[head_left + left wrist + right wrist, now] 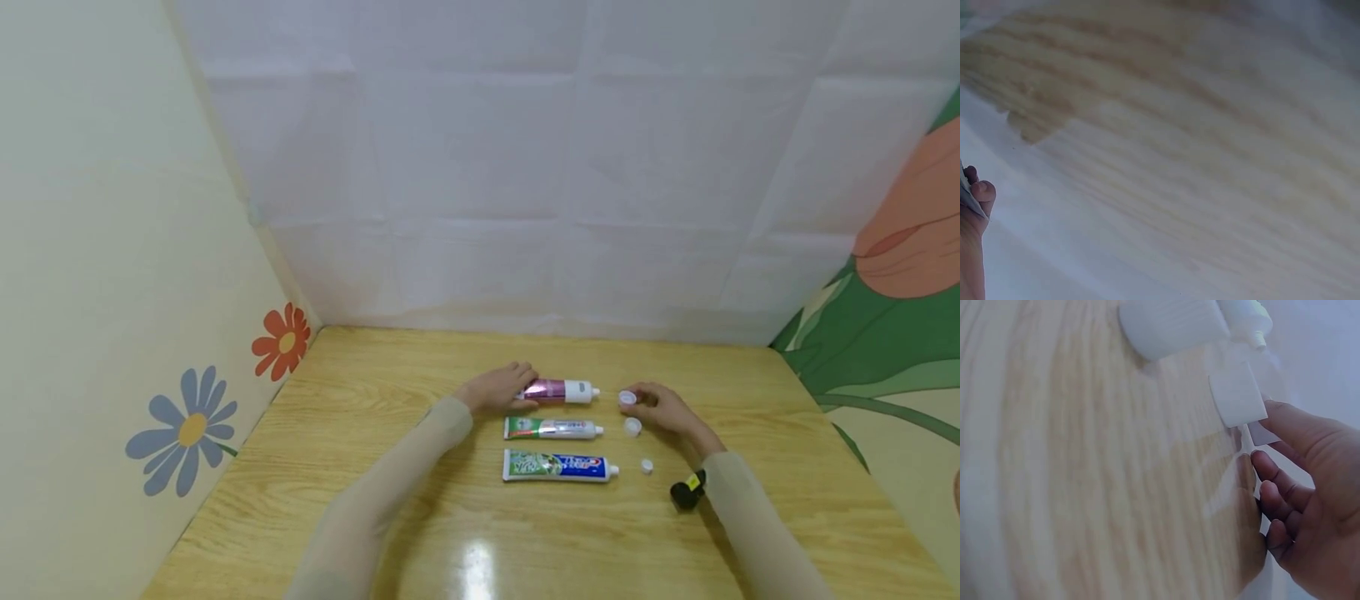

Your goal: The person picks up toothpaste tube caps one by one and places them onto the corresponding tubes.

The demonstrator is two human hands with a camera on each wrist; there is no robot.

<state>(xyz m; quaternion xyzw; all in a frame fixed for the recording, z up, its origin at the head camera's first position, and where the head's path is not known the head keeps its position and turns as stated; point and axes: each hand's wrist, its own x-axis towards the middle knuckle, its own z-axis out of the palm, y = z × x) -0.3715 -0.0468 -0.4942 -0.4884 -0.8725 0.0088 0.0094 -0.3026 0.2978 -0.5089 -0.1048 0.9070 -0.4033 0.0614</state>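
At the tail of a purple toothpaste tube (546,391), my left hand (501,387) grips it with the fingers over the top. The tube lies flat, its uncapped nozzle facing right. Only the tube's crimped end (969,199) shows in the left wrist view, at the fingers. My right hand (666,408) pinches a white cap (627,399) at the table, a short gap from that nozzle. In the right wrist view the thumb lies against this cap (1238,397). Below the purple tube lie a green-and-white toothpaste tube (555,428) and a green-and-blue toothpaste tube (557,466), both uncapped.
Just under the right hand sits a second white cap (633,427), with a smaller white cap (647,467) nearer the front. A black-and-yellow tape measure (687,492) lies beside the right forearm. White sheeting (480,275) hangs behind the wooden table (570,542).
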